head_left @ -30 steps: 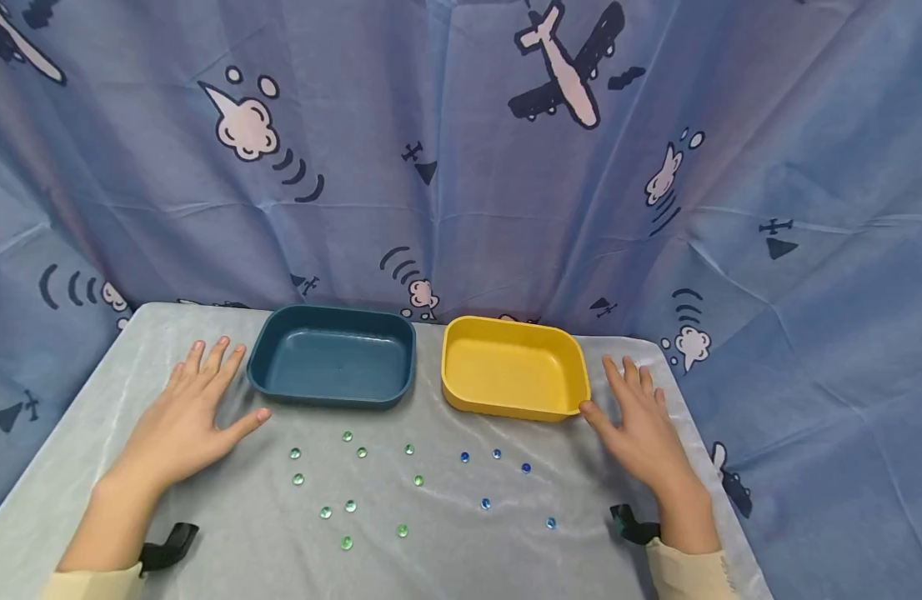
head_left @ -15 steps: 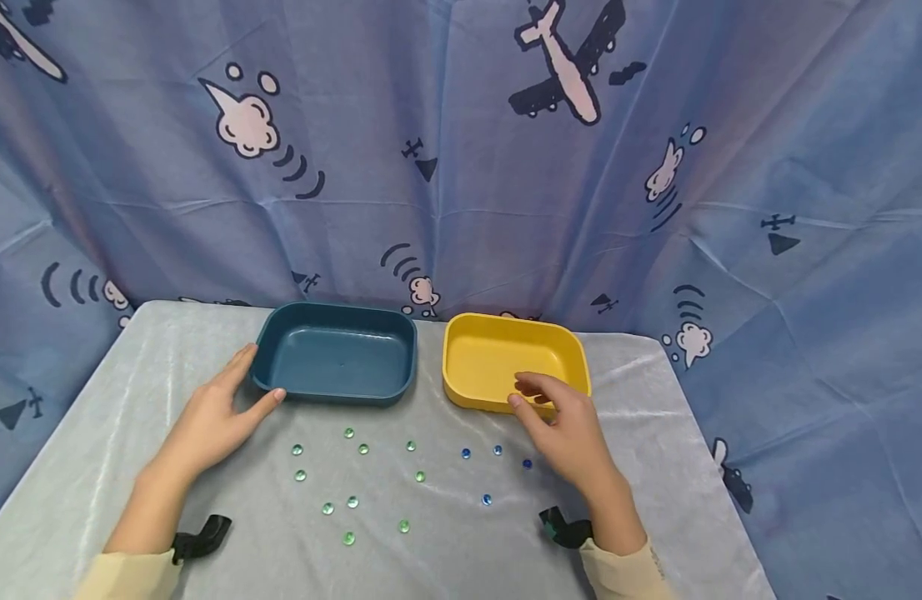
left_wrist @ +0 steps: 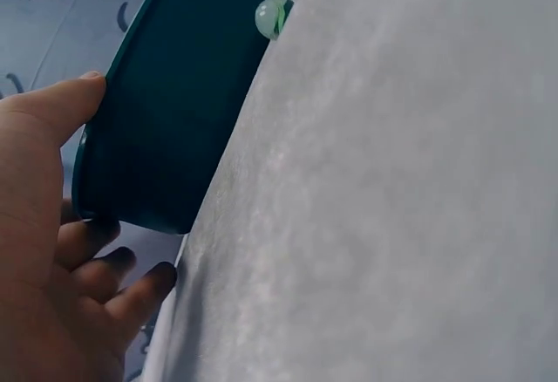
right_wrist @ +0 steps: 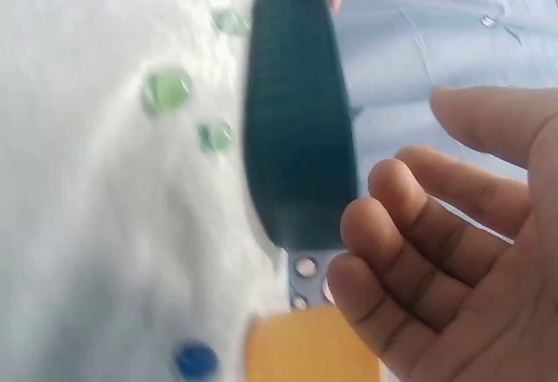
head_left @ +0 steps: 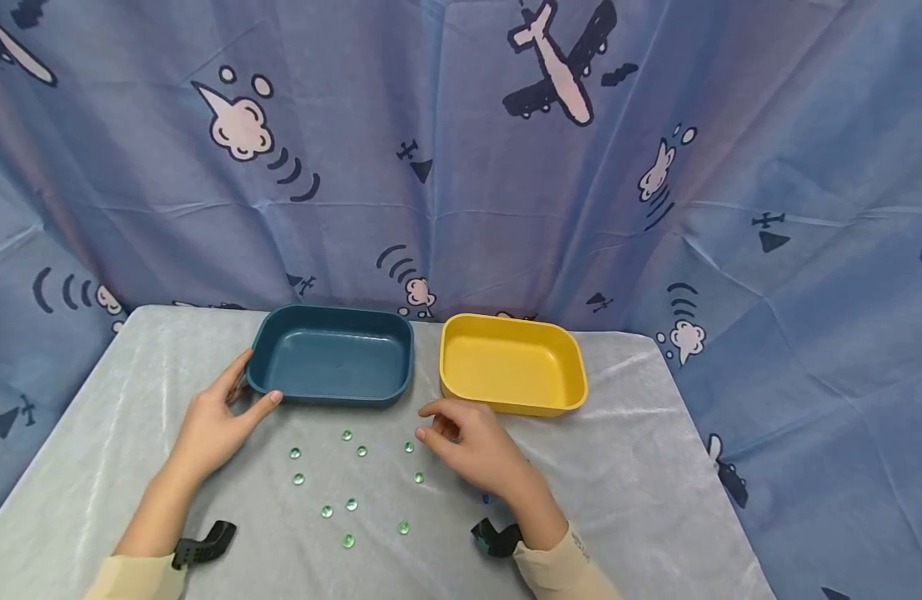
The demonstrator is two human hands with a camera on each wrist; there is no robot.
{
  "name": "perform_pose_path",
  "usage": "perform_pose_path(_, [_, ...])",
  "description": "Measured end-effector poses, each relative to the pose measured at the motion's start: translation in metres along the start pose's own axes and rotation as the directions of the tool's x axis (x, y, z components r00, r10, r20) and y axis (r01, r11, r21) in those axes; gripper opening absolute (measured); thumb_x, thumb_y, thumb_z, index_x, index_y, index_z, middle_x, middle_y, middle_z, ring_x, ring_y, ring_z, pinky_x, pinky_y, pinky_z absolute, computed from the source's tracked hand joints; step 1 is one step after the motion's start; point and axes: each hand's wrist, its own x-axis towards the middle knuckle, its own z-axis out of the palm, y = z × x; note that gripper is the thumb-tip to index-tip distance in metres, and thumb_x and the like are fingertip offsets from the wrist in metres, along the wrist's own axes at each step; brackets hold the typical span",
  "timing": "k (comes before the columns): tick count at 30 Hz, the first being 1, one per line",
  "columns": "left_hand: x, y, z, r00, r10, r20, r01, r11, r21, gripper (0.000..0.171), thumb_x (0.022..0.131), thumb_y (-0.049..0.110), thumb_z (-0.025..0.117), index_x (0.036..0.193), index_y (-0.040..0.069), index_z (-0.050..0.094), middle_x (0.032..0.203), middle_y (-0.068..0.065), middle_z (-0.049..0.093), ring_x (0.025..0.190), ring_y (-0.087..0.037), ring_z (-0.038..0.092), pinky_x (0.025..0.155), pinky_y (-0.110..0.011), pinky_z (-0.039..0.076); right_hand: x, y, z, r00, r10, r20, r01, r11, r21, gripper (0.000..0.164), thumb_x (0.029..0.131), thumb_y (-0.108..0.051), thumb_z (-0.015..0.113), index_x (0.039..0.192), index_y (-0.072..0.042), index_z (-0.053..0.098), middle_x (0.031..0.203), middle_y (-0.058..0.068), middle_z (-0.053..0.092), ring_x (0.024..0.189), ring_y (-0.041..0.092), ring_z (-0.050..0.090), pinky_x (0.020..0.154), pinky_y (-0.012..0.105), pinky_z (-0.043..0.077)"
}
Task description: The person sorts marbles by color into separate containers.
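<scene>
A dark teal tray (head_left: 329, 398) stands at the back left of the table. My left hand (head_left: 215, 425) grips its left end, thumb at the front rim and fingers round the side; in the left wrist view the thumb (left_wrist: 83, 103) meets the rim. My right hand (head_left: 472, 446) hovers in front of the gap between that tray and a yellow tray (head_left: 509, 408), its fingers loosely curled with nothing in them. Several green glass beads (head_left: 362, 451) lie scattered before the teal tray. One blue bead (head_left: 487, 499) shows beside the right wrist; the hand hides others.
A pale grey cloth (head_left: 641, 500) covers the table. Behind it hangs a blue curtain (head_left: 341, 192) printed with planes and clouds. Black wrist cameras (head_left: 206, 546) are worn on both arms, below the hands.
My left hand has moved right from beside the teal tray onto its left end. The right hand has swept left from the yellow tray's right side, passing in front of it, its fingers curling loosely.
</scene>
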Motion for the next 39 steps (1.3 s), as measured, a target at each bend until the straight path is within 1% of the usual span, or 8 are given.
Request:
perform_pose_path(6, [-0.002,-0.006,0.006,1.000,-0.002,-0.030,-0.001,0.996,-0.089,0.089,0.104,0.034,0.079,0.175,0.014,0.028,0.160,-0.034,0.047,0.136,-0.059,0.056,0.109,-0.072,0.047,0.014,0.008,0.022,0.992,-0.009,0.122,0.013,0.999,-0.034,0.025,0.104,-0.029,0.077,0.122,-0.010,0.079,0.082,-0.011,0.064,0.072,0.007,0.057,0.064,0.024,0.052])
perform_pose_path(9, [-0.001,-0.010,0.009,0.999,0.011,-0.038,-0.015,0.994,-0.111,0.087,0.105,0.031,0.078,0.175,0.016,0.029,0.162,-0.029,0.048,0.139,-0.055,0.055,0.115,-0.038,0.053,0.017,0.013,0.029,0.988,0.004,0.153,0.008,0.997,-0.075,0.024,0.104,-0.028,0.078,0.121,-0.012,0.080,0.081,-0.012,0.063,0.071,0.006,0.055,0.064,0.024,0.050])
perform_pose_path(11, [0.000,-0.013,0.013,0.999,0.024,-0.038,-0.028,0.991,-0.130,0.085,0.106,0.029,0.077,0.175,0.016,0.029,0.162,-0.026,0.049,0.141,-0.052,0.054,0.110,-0.014,0.047,0.018,0.018,0.032,0.985,0.029,0.173,-0.012,0.995,-0.096,0.021,0.103,-0.027,0.079,0.119,-0.014,0.080,0.080,-0.012,0.062,0.070,0.006,0.055,0.064,0.024,0.049])
perform_pose_path(13, [0.001,-0.015,0.015,0.999,0.034,-0.037,-0.039,0.988,-0.148,0.084,0.106,0.028,0.077,0.175,0.017,0.029,0.163,-0.023,0.050,0.142,-0.050,0.054,0.100,0.001,0.038,0.018,0.022,0.035,0.981,0.051,0.185,-0.030,0.993,-0.112,0.018,0.102,-0.026,0.080,0.117,-0.016,0.080,0.079,-0.011,0.062,0.071,0.006,0.056,0.066,0.024,0.049])
perform_pose_path(22, [-0.001,-0.018,0.013,0.999,0.016,-0.051,-0.023,0.992,-0.125,0.082,0.106,0.028,0.077,0.174,0.024,0.031,0.160,-0.022,0.053,0.141,-0.049,0.055,0.098,0.003,0.037,0.022,0.025,0.043,0.977,0.039,0.208,-0.001,0.983,-0.181,0.009,0.100,-0.020,0.082,0.109,-0.018,0.080,0.080,-0.013,0.060,0.076,0.005,0.056,0.072,0.024,0.051])
perform_pose_path(31, [-0.001,-0.020,0.013,0.998,0.030,-0.060,-0.037,0.992,-0.120,0.082,0.105,0.025,0.079,0.174,0.023,0.033,0.158,-0.023,0.055,0.138,-0.050,0.056,0.098,0.002,0.038,0.022,0.021,0.040,0.982,0.039,0.183,-0.012,0.989,-0.145,0.006,0.102,-0.019,0.080,0.107,-0.020,0.077,0.079,-0.012,0.059,0.073,0.006,0.055,0.066,0.024,0.048])
perform_pose_path(34, [-0.001,-0.020,0.013,0.997,0.031,-0.065,-0.038,0.992,-0.117,0.082,0.105,0.025,0.078,0.174,0.022,0.033,0.157,-0.025,0.055,0.138,-0.050,0.056,0.098,0.002,0.038,0.024,0.015,0.036,0.987,0.007,0.160,0.010,0.995,-0.100,0.006,0.104,-0.018,0.077,0.110,-0.018,0.077,0.080,-0.012,0.060,0.072,0.006,0.055,0.064,0.023,0.048])
perform_pose_path(39, [-0.002,-0.018,0.013,0.997,0.026,-0.070,-0.035,0.991,-0.129,0.082,0.105,0.025,0.079,0.173,0.020,0.034,0.157,-0.025,0.055,0.139,-0.052,0.055,0.098,0.002,0.038,0.031,0.002,0.026,0.991,-0.107,0.085,0.109,0.994,-0.022,0.011,0.105,-0.015,0.076,0.114,-0.011,0.078,0.085,-0.012,0.065,0.076,0.005,0.059,0.067,0.022,0.054])
